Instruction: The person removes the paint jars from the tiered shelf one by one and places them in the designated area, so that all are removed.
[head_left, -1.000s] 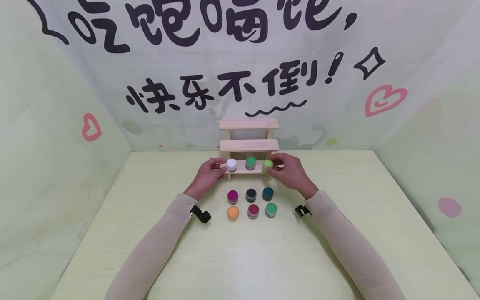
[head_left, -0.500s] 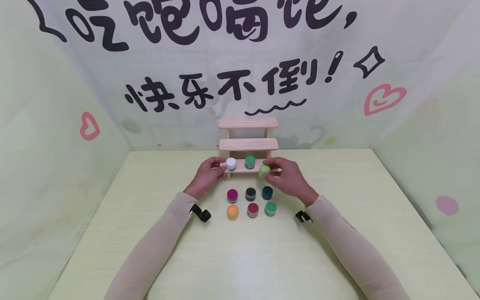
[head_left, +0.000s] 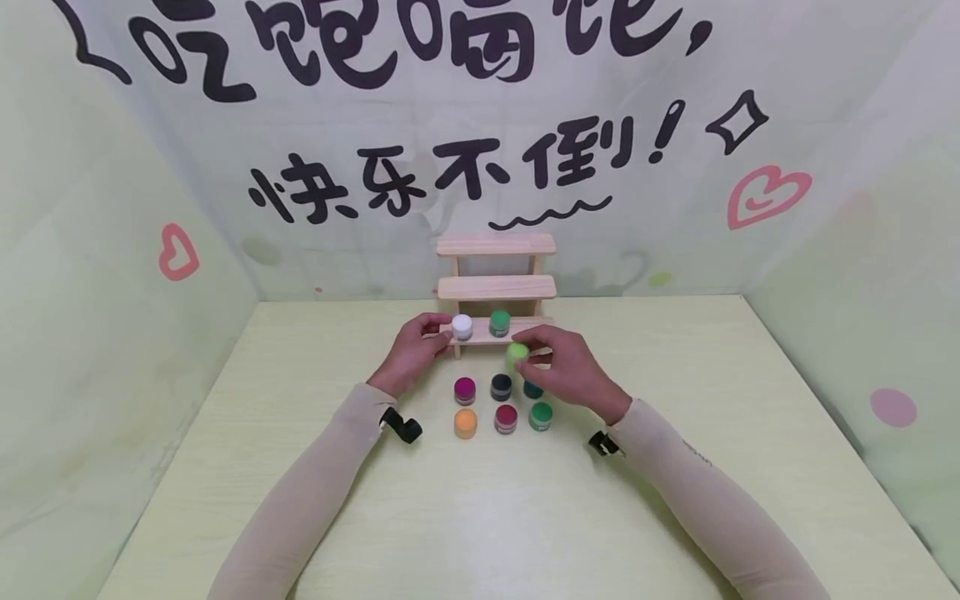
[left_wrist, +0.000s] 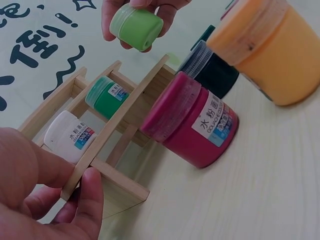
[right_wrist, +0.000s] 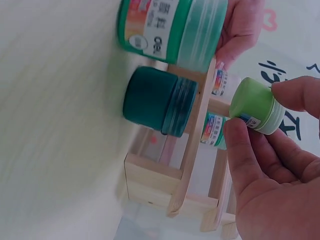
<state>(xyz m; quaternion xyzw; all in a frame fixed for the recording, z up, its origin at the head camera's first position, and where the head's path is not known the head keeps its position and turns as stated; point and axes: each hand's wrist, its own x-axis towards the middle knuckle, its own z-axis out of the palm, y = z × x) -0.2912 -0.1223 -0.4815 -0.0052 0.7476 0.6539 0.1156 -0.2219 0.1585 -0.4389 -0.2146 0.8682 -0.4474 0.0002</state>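
My right hand (head_left: 567,367) pinches a light green paint jar (head_left: 516,357) between thumb and fingertips, in the air just in front of the wooden three-step stand (head_left: 497,288). In the right wrist view the light green jar (right_wrist: 250,97) is tilted. My left hand (head_left: 408,357) grips the left end of the stand's lowest shelf, beside a white paint jar (head_left: 462,327). The left wrist view has thumb and fingers around the shelf end (left_wrist: 82,175). A green paint jar (head_left: 500,324) stands on the same shelf, right of the white one.
Two rows of jars stand on the table before the stand: magenta (head_left: 465,391), black (head_left: 501,387) and dark teal (head_left: 533,390) behind; orange (head_left: 465,423), dark red (head_left: 506,419) and green (head_left: 541,417) in front. A printed cloth (head_left: 337,250) hangs behind.
My right hand has lifted the light green jar off the right end of the lowest shelf and brought it forward and left. My left hand stays at the shelf's left end.
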